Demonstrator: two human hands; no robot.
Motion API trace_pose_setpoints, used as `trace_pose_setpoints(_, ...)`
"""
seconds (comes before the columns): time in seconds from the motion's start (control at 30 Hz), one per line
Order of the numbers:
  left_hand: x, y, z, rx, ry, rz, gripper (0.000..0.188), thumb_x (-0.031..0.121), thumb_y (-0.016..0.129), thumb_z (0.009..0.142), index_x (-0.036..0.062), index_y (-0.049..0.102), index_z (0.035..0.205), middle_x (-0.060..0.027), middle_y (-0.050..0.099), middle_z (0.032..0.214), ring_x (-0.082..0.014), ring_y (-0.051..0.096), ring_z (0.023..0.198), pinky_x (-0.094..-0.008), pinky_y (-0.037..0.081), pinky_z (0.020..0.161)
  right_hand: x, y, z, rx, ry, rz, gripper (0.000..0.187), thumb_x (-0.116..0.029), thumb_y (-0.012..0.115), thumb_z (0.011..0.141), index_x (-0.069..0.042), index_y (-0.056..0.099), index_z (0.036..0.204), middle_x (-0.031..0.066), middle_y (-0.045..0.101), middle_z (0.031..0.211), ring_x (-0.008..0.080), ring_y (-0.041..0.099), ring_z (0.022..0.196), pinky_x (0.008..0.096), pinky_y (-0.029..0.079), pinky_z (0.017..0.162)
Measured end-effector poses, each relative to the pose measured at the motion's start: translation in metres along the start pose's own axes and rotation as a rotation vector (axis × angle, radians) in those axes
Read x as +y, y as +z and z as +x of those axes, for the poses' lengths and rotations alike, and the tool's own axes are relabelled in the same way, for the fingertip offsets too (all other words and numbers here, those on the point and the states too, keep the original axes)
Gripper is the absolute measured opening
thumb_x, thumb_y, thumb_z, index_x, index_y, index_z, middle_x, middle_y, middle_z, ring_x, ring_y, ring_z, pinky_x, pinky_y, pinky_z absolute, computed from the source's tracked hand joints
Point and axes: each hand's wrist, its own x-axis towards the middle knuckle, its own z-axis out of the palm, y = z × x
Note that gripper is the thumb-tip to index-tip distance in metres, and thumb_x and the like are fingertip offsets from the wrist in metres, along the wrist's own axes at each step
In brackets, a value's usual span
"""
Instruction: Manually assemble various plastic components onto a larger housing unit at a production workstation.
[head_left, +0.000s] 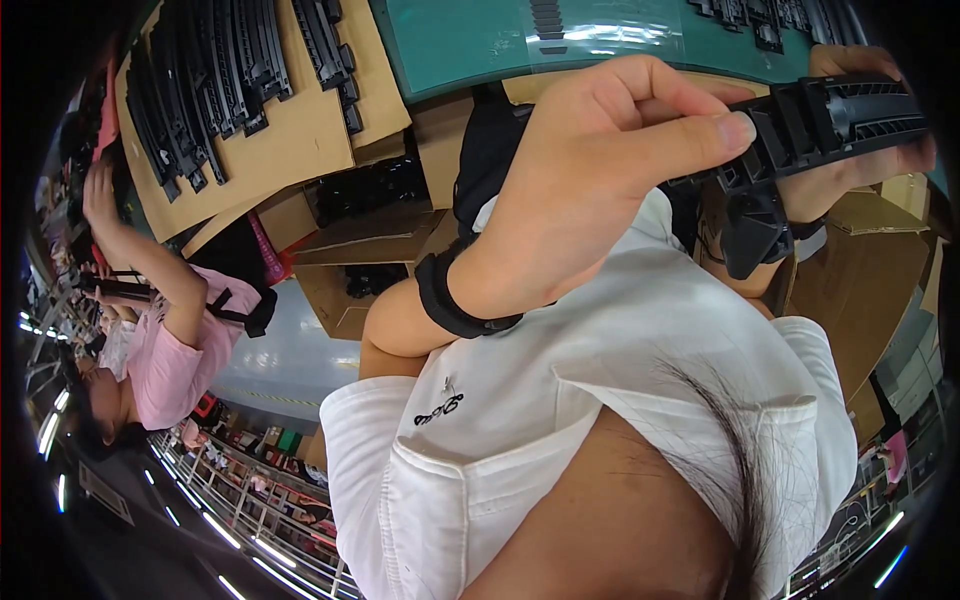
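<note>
A long, ribbed black plastic part (805, 125) is held up at the far right, over the near edge of the table. My left hand (630, 130), with a black band at its wrist, pinches the part's left end between thumb and fingers. Wrapped round the other end from behind is my right hand (850, 175), its palm partly hidden by the part. Below the part, by my right wrist, hangs a black block-shaped piece (755, 235); I cannot tell just how it is attached.
Rows of slim black plastic strips (215, 75) lie on a cardboard sheet (290, 140) at left. A green mat (450, 50) covers the table. Open cardboard boxes (335, 245) with black parts stand below. A person in pink (175, 345) works at far left.
</note>
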Motion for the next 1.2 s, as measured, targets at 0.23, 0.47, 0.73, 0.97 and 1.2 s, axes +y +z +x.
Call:
trace_pose_setpoints(0.23, -0.002, 0.002, -0.001, -0.006, 0.015, -0.017, 0.011, 0.002, 0.064, 0.082, -0.0037, 0.059, 0.089, -0.0098, 0.065, 0.093, -0.0114, 0.059, 0.084, -0.0230, 0.046, 0.078, 0.004, 0.001, -0.002, -0.039, -0.005, 0.033, 0.020, -0.027, 0.068, 0.081, -0.010, 0.062, 0.090, -0.0039, 0.066, 0.089, 0.0027, 0.059, 0.086, 0.0156, 0.044, 0.089)
trace_pose_setpoints(0.47, -0.003, 0.003, -0.002, -0.004, 0.041, 0.052, 0.011, 0.002, 0.064, 0.082, -0.0038, 0.057, 0.088, -0.0121, 0.065, 0.096, -0.0114, 0.060, 0.084, -0.0237, 0.047, 0.077, 0.001, -0.005, -0.001, -0.048, 0.034, 0.050, 0.020, -0.023, 0.069, 0.076, -0.010, 0.060, 0.089, -0.0040, 0.064, 0.089, 0.0040, 0.059, 0.085, 0.0172, 0.044, 0.089)
trace_pose_setpoints(0.73, -0.023, -0.006, 0.011, 0.027, 0.142, -0.060, 0.011, 0.003, 0.066, 0.081, -0.0027, 0.059, 0.088, -0.0147, 0.064, 0.104, -0.0129, 0.060, 0.089, -0.0247, 0.047, 0.079, -0.003, -0.010, 0.004, -0.068, 0.090, 0.064, 0.022, -0.016, 0.072, 0.066, -0.011, 0.058, 0.083, -0.0034, 0.062, 0.084, 0.0067, 0.059, 0.084, 0.0210, 0.045, 0.087)
trace_pose_setpoints(0.97, 0.018, -0.053, 0.045, 0.101, 0.518, 1.479, 0.003, 0.003, 0.062, 0.078, 0.0019, 0.059, 0.077, -0.0100, 0.064, 0.081, -0.0189, 0.062, 0.077, -0.0284, 0.048, 0.068, -0.007, -0.014, 0.009, -0.107, 0.134, 0.088, 0.027, -0.010, 0.075, 0.057, -0.011, 0.056, 0.077, -0.0030, 0.061, 0.081, 0.0091, 0.060, 0.082, 0.0242, 0.045, 0.086)
trace_pose_setpoints(1.2, 0.040, -0.084, 0.066, -0.245, 0.738, 1.964, 0.006, 0.007, 0.061, 0.070, 0.0046, 0.062, 0.075, -0.0085, 0.058, 0.074, -0.0278, 0.058, 0.073, -0.0359, 0.046, 0.064, -0.014, -0.005, 0.006, 0.045, 0.260, 0.099, 0.030, -0.008, 0.074, 0.052, -0.012, 0.053, 0.074, -0.0016, 0.057, 0.076, 0.0123, 0.058, 0.078, 0.0286, 0.045, 0.085)
